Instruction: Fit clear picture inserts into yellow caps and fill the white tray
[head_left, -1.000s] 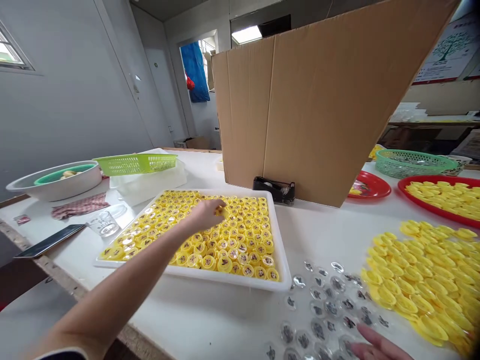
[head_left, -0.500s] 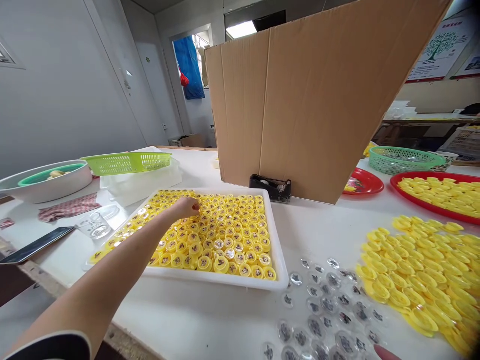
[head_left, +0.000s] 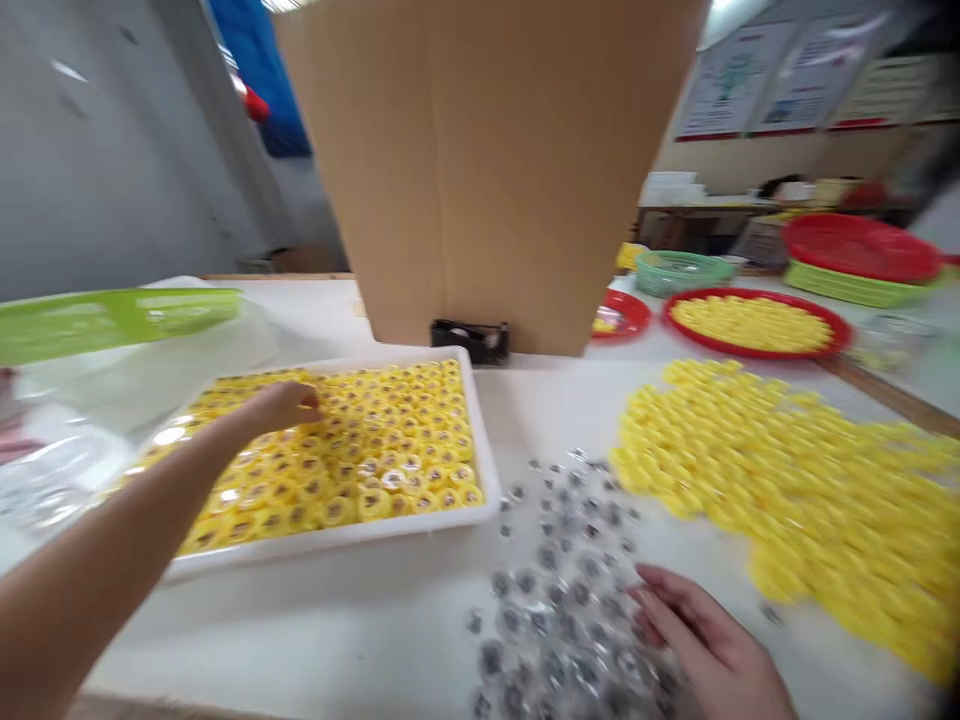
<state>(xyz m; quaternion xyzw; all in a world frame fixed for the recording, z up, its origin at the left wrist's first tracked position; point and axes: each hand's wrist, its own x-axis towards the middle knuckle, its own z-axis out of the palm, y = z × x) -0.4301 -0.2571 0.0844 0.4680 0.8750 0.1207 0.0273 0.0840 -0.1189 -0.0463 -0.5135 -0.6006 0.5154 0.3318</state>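
View: head camera, looking forward and down across the desk [head_left: 300,620]; the whole frame is slightly blurred.
Left hand: the left hand [head_left: 283,407] reaches out over the white tray [head_left: 322,538], its fingers curled down onto the rows of yellow caps [head_left: 375,440].
Left grip: fingers bent and close together; whether they pinch a cap cannot be told.
Right hand: the right hand [head_left: 709,640] lies low on the desk at the lower right, at the edge of the loose clear discs [head_left: 562,610].
Right grip: fingers extended and slightly spread, pinching nothing.
Tray: the caps stand packed in rows, filling it, with dark prints showing in their centres.
Discs: scattered in a loose patch just beside the tray's right corner, each with a dark print.
Desk, right: a broad heap of loose yellow caps [head_left: 780,480] lies beyond the discs; behind it, a red tray [head_left: 750,293] holds more.
Back: a cardboard sheet [head_left: 465,170] stands upright behind a black tape dispenser [head_left: 469,342], with a green basket [head_left: 682,272] to the right.
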